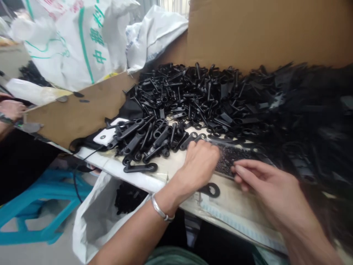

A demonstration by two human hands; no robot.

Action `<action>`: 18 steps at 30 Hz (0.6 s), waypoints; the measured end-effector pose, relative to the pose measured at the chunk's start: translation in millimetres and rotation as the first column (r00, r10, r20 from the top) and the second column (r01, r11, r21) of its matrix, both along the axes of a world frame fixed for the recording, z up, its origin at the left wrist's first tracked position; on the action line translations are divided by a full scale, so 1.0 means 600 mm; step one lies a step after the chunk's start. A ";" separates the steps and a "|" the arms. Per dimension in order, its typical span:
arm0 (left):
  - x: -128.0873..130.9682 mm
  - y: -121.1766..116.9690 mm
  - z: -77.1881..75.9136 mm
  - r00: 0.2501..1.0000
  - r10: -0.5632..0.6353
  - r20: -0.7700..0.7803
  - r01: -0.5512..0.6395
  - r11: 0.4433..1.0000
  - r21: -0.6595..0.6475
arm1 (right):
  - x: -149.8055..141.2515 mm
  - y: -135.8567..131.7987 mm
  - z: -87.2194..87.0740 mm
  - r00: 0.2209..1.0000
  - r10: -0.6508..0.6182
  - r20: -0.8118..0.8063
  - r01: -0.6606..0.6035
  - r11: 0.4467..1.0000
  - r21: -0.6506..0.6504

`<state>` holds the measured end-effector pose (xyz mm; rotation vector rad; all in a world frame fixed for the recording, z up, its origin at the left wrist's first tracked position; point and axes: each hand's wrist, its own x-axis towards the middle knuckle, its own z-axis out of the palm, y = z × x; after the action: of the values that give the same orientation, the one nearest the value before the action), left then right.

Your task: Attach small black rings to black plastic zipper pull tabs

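Observation:
A big heap of black plastic hook pieces [193,99] covers the table [154,173]. My left hand [200,163], with a silver bangle on its wrist, lies knuckles-up at the heap's near edge, fingers curled down onto a clear bag of small black parts [234,156]. What the fingers grip is hidden. My right hand [264,182] rests beside it, fingers stretched out flat and together, fingertips touching the bag's near edge. A single black piece [211,189] lies just below my left hand, and another black piece [140,168] lies near the table's front edge.
Brown cardboard walls [248,33] stand behind and left of the heap. A white phone [106,136] with a cable lies at the heap's left. A white sack [93,217] hangs under the table edge, a blue stool [41,206] beside it. Another person's hand [11,110] shows far left.

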<state>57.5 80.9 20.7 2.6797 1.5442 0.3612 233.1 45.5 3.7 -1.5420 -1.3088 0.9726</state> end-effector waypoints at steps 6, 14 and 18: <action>-0.013 0.012 -0.014 0.998 -0.003 0.070 0.004 1.000 -0.024 | -0.001 0.005 0.002 0.996 -0.004 -0.094 0.011 0.997 0.075; 0.018 0.019 -0.015 0.995 -0.079 0.062 0.082 0.996 -0.037 | 0.002 -0.017 -0.003 0.997 0.041 -0.072 -0.038 0.998 0.054; 0.018 0.026 -0.023 0.996 -0.071 0.060 0.074 0.996 -0.045 | 0.002 -0.024 0.005 0.998 0.023 -0.058 -0.020 0.999 0.045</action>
<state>68.0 96.5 7.1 2.6560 1.4181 0.3917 234.3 31.1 6.6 -1.4580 -1.2998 0.9889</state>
